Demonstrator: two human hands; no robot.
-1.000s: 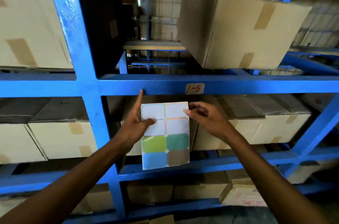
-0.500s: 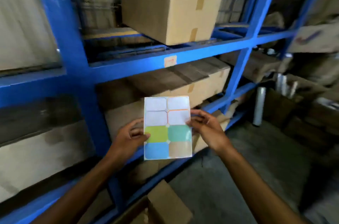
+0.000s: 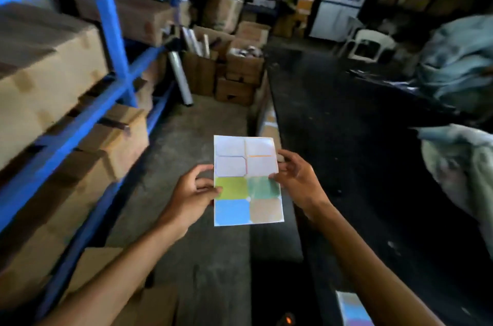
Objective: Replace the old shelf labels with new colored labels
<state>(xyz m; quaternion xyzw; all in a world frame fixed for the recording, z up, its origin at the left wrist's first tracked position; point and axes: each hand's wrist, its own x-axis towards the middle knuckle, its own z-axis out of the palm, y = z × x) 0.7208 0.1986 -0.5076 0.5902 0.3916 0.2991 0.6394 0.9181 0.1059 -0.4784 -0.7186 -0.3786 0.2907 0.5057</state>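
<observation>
A white label sheet (image 3: 248,180) hangs in front of me over the floor. Its upper half shows peeled, blank spots; its lower half carries green, teal, blue and tan labels. My left hand (image 3: 190,192) pinches the sheet's left edge, thumb on the green label. My right hand (image 3: 298,179) pinches the right edge at mid height. The blue shelf rack (image 3: 112,32) stands at my left, holding cardboard boxes (image 3: 53,64). No shelf label is visible on its beams.
A concrete aisle (image 3: 208,122) runs ahead. Open cartons (image 3: 240,64) and a film roll (image 3: 181,80) stand at its far end. A dark surface (image 3: 360,152) with bundled cloth (image 3: 458,72) fills the right. A box (image 3: 112,285) lies by my left forearm.
My view has swung right, away from the rack with its 1-5 label and down the aisle. Both hands lowered the sheet; my right hand now grips its right edge.
</observation>
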